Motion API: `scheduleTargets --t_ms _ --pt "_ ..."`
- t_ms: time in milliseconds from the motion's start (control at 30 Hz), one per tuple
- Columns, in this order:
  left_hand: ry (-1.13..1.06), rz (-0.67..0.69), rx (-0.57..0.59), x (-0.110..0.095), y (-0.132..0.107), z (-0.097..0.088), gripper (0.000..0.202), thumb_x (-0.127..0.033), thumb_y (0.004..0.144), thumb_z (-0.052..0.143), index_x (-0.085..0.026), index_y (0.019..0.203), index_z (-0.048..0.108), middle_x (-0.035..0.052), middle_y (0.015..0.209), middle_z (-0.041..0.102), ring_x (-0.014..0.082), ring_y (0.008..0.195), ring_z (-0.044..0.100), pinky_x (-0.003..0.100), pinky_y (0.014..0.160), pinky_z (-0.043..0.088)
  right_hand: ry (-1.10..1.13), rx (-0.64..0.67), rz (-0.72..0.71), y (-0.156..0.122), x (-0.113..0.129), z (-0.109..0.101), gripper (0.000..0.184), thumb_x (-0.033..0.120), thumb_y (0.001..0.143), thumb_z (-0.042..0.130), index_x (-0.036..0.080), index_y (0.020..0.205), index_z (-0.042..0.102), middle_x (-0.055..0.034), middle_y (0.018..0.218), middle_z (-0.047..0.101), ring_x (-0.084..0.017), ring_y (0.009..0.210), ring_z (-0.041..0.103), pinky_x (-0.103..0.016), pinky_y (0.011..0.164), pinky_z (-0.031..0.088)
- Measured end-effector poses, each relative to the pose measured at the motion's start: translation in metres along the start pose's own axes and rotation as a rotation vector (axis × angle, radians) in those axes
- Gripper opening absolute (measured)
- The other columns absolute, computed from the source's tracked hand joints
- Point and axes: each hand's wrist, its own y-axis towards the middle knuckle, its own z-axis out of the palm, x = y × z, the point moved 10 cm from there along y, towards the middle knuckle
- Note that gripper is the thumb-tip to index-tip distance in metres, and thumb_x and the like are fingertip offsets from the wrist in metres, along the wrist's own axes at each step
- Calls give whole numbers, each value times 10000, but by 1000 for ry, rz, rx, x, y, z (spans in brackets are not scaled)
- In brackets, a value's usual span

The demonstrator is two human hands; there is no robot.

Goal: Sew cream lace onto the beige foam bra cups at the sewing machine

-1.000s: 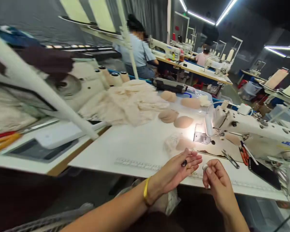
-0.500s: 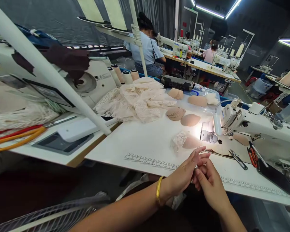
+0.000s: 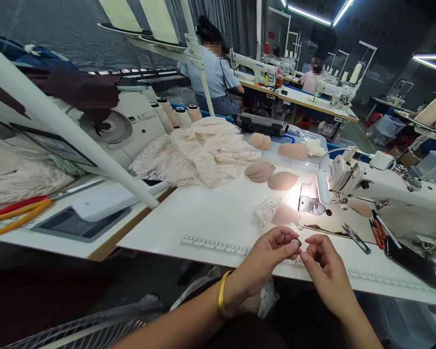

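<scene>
A: Left hand?
B: One, gold bangle at the wrist. Thumb and forefinger pinch a small round piece, metallic, too small to name.

A: Right hand?
B: One, fingers curled, thumb near forefinger, just beside that piece. Whether they pinch anything, I cannot tell.

A: Beneath the fingers?
B: Ruler markings along the table edge, partly covered by the hands.

A: Just beyond them?
B: One beige piece with white netting, lying between the fingers and the lit needle plate. Lamp, one, hanging before the needle area.

A: Right of the fingers?
B: Metal snips; orange-handled scissors; pen; flat black object. Behind these, sewing machine.

A: Farther off, beyond and left?
B: Fanned beige stack; single beige oval; heap of cream lace. Well left, a slanting white pole, blocking part of a second machine.
</scene>
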Motion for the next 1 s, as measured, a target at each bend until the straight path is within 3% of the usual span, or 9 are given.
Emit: scheduleTargets --t_ms 133,267,400,567,700,800,900,933,1000 --pt "-116 -126 38 8 -5 1 361 -337 740 927 -166 978 716 19 903 697 133 831 663 286 853 517 -204 -80 -169 3 23 -16 234 364 1015 607 231 822 609 34 734 491 -142 676 461 -271 624 375" --pt "-119 -194 72 13 -11 8 383 -343 725 941 -152 966 712 23 899 705 115 781 660 248 769 491 -244 -184 -227 8 35 -30 225 328 1026 589 233 822 586 40 729 472 -143 667 444 -273 623 366" --pt "-100 -185 124 13 -14 17 434 -350 712 949 -167 943 629 1 835 697 122 752 662 252 737 468 -234 -83 -298 15 45 -18 207 297 1024 588 230 828 579 35 757 494 -143 694 461 -274 647 373" --pt "-135 -147 142 6 -17 16 374 -324 745 927 -175 964 663 3 835 711 117 768 660 240 748 476 -236 -35 -238 18 30 -12 241 298 1029 573 227 801 547 35 755 494 -139 687 455 -274 634 374" --pt "-145 -236 219 9 -26 20 309 -322 771 887 -129 994 796 91 1055 745 139 846 679 246 793 520 -214 24 -172 14 13 -13 269 353 1039 573 230 800 572 28 750 509 -147 692 483 -273 636 414" --pt "-140 -323 272 17 -38 24 326 -320 759 893 -141 1022 822 114 1119 753 143 851 698 234 780 525 -306 44 -187 5 10 -21 215 365 1033 581 240 873 652 -28 917 613 -177 798 580 -294 687 491" --pt "-135 -408 304 36 -54 24 354 -337 706 937 -168 994 820 90 984 774 141 778 700 241 733 524 -469 -99 -322 -17 18 -38 158 347 1017 601 280 1082 728 -104 1213 628 -253 1065 632 -374 852 549" --pt "-130 -438 306 45 -59 22 374 -348 673 956 -172 973 817 75 921 772 141 745 692 246 718 521 -492 -120 -369 -28 19 -38 186 342 1013 607 294 1147 727 -106 1190 640 -259 1062 642 -380 860 555" --pt "-93 -483 304 66 -68 16 411 -367 599 986 -170 916 816 38 812 744 125 688 653 231 683 491 -462 40 -409 -48 8 -14 278 359 1001 628 318 1267 697 -57 939 671 -217 835 661 -320 717 558"
